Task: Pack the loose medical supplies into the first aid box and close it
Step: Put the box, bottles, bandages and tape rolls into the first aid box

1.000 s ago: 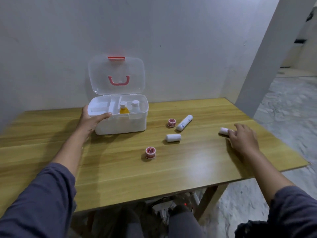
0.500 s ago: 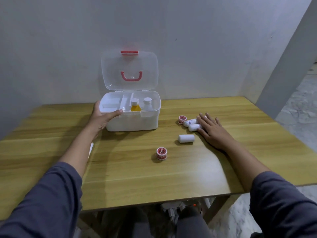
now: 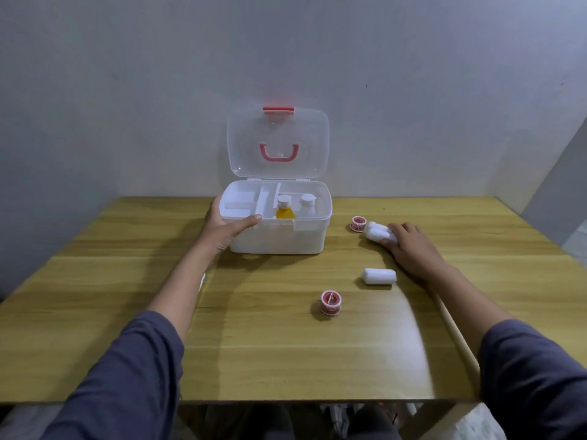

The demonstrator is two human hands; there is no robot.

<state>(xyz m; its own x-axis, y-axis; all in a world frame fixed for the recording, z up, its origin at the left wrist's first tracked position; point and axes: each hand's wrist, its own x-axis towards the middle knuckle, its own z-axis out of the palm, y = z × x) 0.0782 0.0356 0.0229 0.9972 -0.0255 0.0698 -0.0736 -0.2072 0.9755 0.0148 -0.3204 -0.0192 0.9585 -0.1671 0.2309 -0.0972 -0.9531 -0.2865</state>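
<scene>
The white first aid box (image 3: 286, 238) stands open at the back of the wooden table, its clear lid (image 3: 276, 144) upright. Inside stand an orange bottle (image 3: 284, 211) and a white bottle (image 3: 307, 206). My left hand (image 3: 227, 228) grips the box's front left corner. My right hand (image 3: 413, 249) rests on two white bandage rolls (image 3: 376, 231) lying side by side, fingers curled over them. Next to these rolls sits a red tape roll (image 3: 359, 223). Another bandage roll (image 3: 379, 276) and a second red tape roll (image 3: 331, 302) lie loose nearer to me.
The wooden table (image 3: 127, 281) stands against a grey wall. Its front edge runs across the bottom and its right edge slants down at the right. A small white item (image 3: 202, 281) peeks out beside my left forearm.
My right hand carried a bandage roll from the table's right side leftward and set it against the long roll. It now lies curled over both. My left hand kept hold of the box.
</scene>
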